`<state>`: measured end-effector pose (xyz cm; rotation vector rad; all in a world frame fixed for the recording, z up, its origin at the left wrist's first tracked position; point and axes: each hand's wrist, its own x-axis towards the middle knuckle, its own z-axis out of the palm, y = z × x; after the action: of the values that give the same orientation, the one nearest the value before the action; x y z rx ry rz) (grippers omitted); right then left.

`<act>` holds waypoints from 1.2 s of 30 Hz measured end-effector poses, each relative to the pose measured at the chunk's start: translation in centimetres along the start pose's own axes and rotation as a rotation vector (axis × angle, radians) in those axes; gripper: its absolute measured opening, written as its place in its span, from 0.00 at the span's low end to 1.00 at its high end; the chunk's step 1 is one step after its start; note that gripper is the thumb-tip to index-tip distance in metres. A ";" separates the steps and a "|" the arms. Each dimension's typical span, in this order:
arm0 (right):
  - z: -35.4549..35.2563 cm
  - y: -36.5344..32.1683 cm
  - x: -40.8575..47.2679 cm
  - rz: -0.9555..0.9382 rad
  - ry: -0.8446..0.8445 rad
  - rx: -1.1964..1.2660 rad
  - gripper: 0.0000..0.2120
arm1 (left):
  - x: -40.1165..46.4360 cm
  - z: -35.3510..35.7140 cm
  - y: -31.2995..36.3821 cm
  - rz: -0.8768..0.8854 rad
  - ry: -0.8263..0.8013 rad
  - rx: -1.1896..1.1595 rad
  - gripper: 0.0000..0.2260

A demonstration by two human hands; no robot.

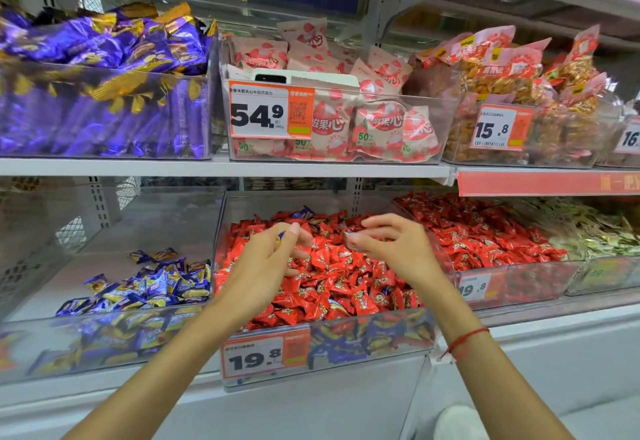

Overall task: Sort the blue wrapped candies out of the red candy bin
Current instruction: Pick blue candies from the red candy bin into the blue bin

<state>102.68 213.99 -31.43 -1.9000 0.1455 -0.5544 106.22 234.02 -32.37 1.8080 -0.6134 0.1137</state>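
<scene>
Two forearms reach from the bottom edge over the red candy bin (346, 335), a clear box on the lower shelf (519, 315) heaped with red wrapped candies (332, 280). A few blue wrapped candies (304, 212) show at its back wall and behind its front wall. The bin to the left (104, 339) holds a blue-and-yellow pile (156, 287). The left hand (273, 256) pinches a small blue-and-yellow piece; the right hand (388, 242) pinches something too – blurred, its colour unclear.
</scene>
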 end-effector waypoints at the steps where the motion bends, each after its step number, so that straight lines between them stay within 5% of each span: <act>1: 0.9 -1.3 -0.7 0.054 -0.074 0.168 0.13 | 0.0 0.3 0.1 0.001 -0.013 -0.040 0.15; 8: 5.3 -3.5 -3.1 0.044 -0.030 0.342 0.07 | -0.6 2.5 1.0 0.049 0.146 -0.214 0.13; 11: 5.3 -3.9 -3.1 0.013 -0.284 0.281 0.14 | -0.5 1.7 0.0 0.057 0.322 -0.119 0.12; 14: 3.9 -4.2 -2.4 -0.062 -0.540 0.113 0.14 | -0.2 0.5 -0.5 0.056 0.373 -0.023 0.13; 18: 1.6 -2.9 -1.0 -0.121 -0.362 -0.369 0.06 | -0.4 0.0 -0.2 0.037 0.349 0.087 0.13; 22: 2.6 0.3 -0.9 0.036 -0.569 -0.712 0.09 | -0.2 -0.6 0.3 -0.006 0.227 0.162 0.15; 26: 4.0 0.8 -0.7 -0.091 -0.473 -0.871 0.10 | -0.3 -0.8 0.4 -0.046 0.151 0.177 0.12; 29: 3.3 1.3 -0.3 -0.032 -0.449 -0.714 0.15 | -0.2 -1.3 -0.1 -0.063 0.136 0.196 0.10; 34: 1.1 1.3 0.5 0.164 -0.093 0.005 0.08 | -0.2 -1.4 -0.2 -0.103 0.096 0.194 0.11; 36: 1.5 0.2 0.1 0.170 -0.106 0.258 0.08 | 0.0 -1.1 0.1 -0.132 0.059 0.178 0.13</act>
<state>103.48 215.18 -32.00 -1.6431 0.1575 -0.3391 106.42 235.00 -31.96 2.0047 -0.4521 0.1346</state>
